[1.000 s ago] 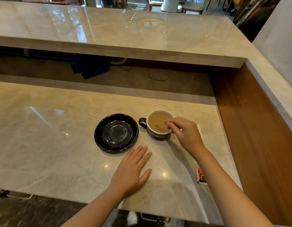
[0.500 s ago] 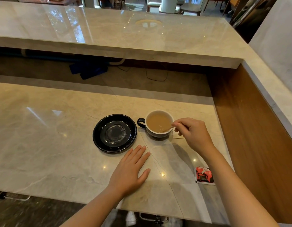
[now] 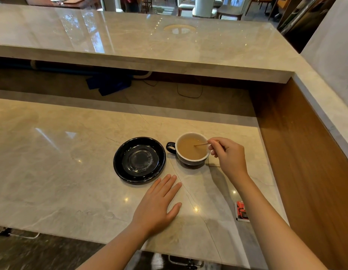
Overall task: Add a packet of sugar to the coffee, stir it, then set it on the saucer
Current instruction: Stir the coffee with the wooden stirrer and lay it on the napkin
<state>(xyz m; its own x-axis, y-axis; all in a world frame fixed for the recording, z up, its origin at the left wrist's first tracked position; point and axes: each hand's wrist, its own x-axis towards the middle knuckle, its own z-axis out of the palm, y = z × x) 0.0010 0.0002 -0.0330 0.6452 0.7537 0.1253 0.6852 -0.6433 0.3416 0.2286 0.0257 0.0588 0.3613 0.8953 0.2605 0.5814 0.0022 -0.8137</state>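
A dark cup with a white inside (image 3: pixel 191 161) holds milky coffee and stands on the marble counter, handle to the left. A thin wooden stir stick (image 3: pixel 201 144) dips into the coffee, pinched by my right hand (image 3: pixel 227 155) at the cup's right rim. Left of the cup lies an empty black saucer (image 3: pixel 118 162). My left hand (image 3: pixel 158 205) rests flat on the counter below the saucer, fingers apart, holding nothing. A red and white sugar packet (image 3: pixel 241 211) lies by my right forearm, partly hidden by it.
A pale napkin (image 3: pixel 213 164) peeks out under my right hand beside the cup. A wooden side panel (image 3: pixel 305 152) walls the counter on the right. A raised marble ledge (image 3: pixel 149 61) overhangs the back. The counter's near edge runs just below my wrists.
My right hand has shifted right, from over the cup to its right rim, with the stick's tip moving round in the coffee. My left hand stays flat.
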